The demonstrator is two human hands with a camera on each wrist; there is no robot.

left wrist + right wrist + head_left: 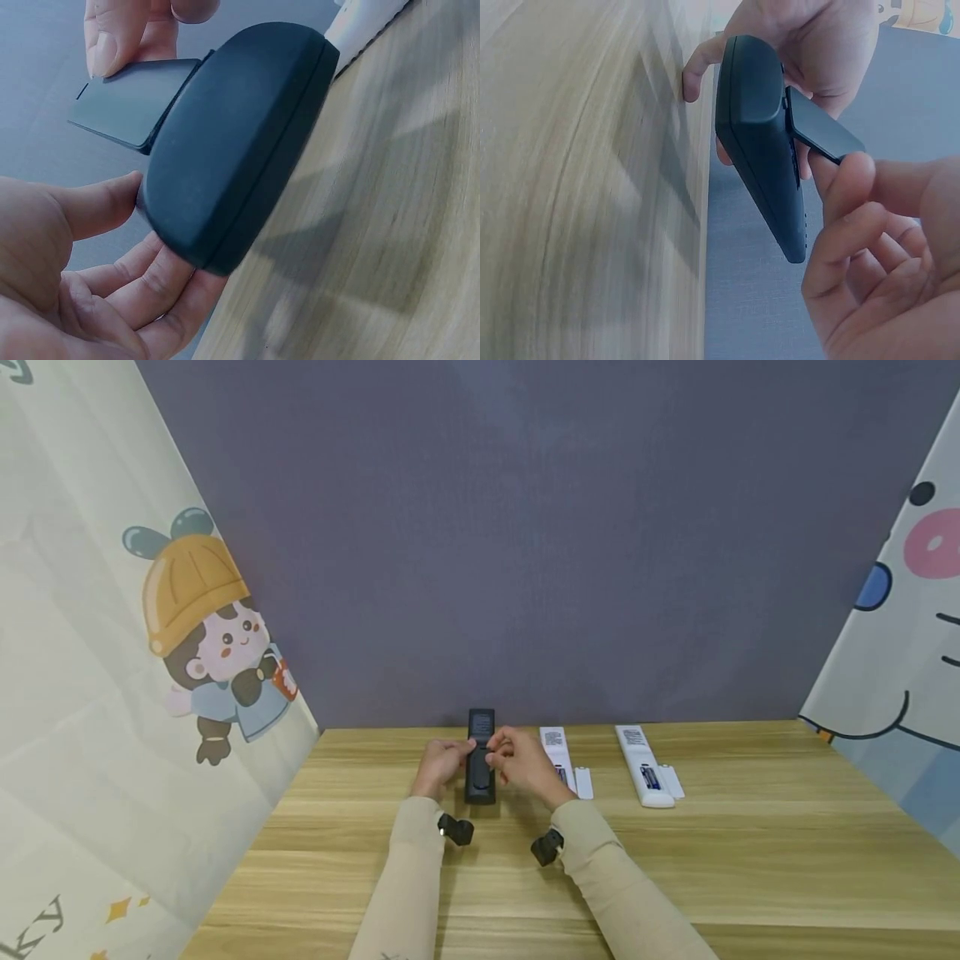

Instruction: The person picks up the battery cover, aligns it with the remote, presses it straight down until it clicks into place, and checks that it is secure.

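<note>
A black remote control is held above the wooden table, its back facing up. My left hand grips its left side, thumb on one edge and fingers beneath, as the left wrist view shows. The black battery cover stands tilted up from the remote's back, one end still touching the body. Between thumb and forefinger my right hand pinches the cover's raised end. The inside of the battery compartment is hidden in both wrist views.
Right of my hands lies a white remote with its loose cover beside it. Farther right is another white remote, batteries showing, with its cover alongside. A grey cloth wall rises behind the table.
</note>
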